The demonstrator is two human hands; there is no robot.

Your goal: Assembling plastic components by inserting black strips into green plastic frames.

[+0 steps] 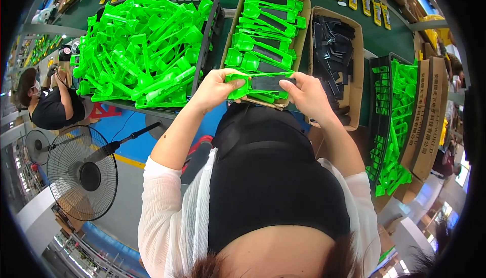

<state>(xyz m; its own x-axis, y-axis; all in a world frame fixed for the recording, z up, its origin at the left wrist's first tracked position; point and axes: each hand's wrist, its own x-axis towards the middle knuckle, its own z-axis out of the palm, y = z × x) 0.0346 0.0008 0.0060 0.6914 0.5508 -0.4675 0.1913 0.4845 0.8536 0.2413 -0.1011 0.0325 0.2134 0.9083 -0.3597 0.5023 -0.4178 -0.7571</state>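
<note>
Factory bench ahead, green conveyor behind it. Both my hands grip one green plastic piece (238, 87) with a black insert (271, 83): left hand (215, 88) clamped on its green end, right hand (306, 93) on the black end, above the cardboard box (240, 12) of finished pieces. Black crate (215, 12) of green parts sits left.

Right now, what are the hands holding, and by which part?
Both hold one green plastic piece with a black insert. The left hand grips its left end, the right hand its right end, thumbs on top, over a cardboard box.
</note>
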